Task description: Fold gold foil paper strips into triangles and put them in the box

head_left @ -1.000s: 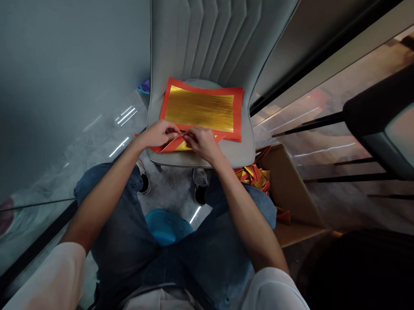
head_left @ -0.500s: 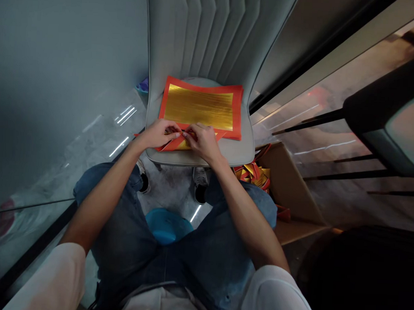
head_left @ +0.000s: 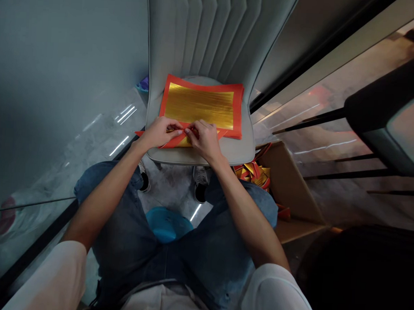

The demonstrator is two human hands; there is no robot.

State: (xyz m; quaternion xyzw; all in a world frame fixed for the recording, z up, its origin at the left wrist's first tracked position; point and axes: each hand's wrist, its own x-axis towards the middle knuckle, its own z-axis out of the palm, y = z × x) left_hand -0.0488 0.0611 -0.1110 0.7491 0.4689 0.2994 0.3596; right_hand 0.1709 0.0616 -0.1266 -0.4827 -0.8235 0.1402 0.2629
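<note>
Both hands grip one partly folded sheet of red and gold paper [head_left: 180,142] at the front of a grey chair seat. My left hand [head_left: 162,131] pinches its upper edge, thumb against fingers. Close beside it, my right hand [head_left: 204,137] is closed on the same edge, its thumb near the left fingertips. Pointed red ends of the folded paper stick out past both hands. Just behind lies a stack of flat red paper sheets [head_left: 199,106], each top face showing a gold rectangle. My fingers hide part of the fold.
The padded grey chair [head_left: 212,32] faces me. At its right, on the floor, a cardboard box [head_left: 294,191] holds several folded red and gold paper pieces [head_left: 254,174]. A blue plastic object [head_left: 168,225] is between my legs. A dark chair [head_left: 380,117] stands at right.
Both hands keep their hold on the folded paper, with only a slight shift of the fingers and the fold. The stack and the chair look the same.
</note>
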